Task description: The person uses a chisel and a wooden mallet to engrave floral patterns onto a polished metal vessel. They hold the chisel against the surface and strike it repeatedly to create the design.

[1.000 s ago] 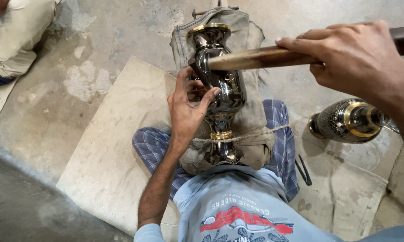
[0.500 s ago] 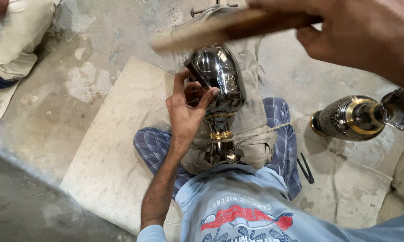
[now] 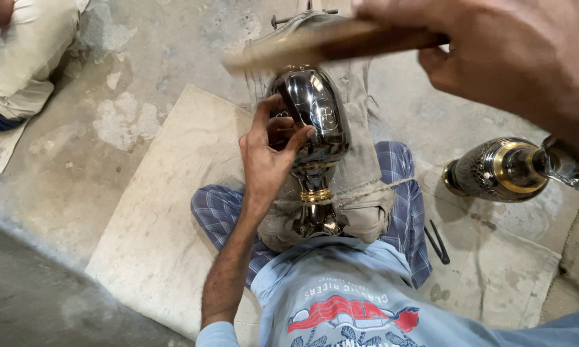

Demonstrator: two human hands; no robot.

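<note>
A dark polished metal vase (image 3: 315, 122) with a gold band lies on a padded cloth cushion (image 3: 360, 193) over my lap. My left hand (image 3: 270, 157) rests against the vase's left side, its fingertips pinched on the surface as if on a small tool too small to make out. My right hand (image 3: 514, 54) is raised close to the camera at the top right and grips a wooden mallet handle (image 3: 328, 45), which is blurred and hangs above the vase.
A second dark and gold metal vase (image 3: 501, 168) lies on its side on a cloth at the right. A thin dark tool (image 3: 438, 241) lies by my right leg. Another person's clothed leg (image 3: 26, 58) is at the top left. A pale mat (image 3: 154, 212) covers the floor.
My right hand has lifted the wooden mallet from level with the vase up toward the camera. The left hand has stayed on the vase.
</note>
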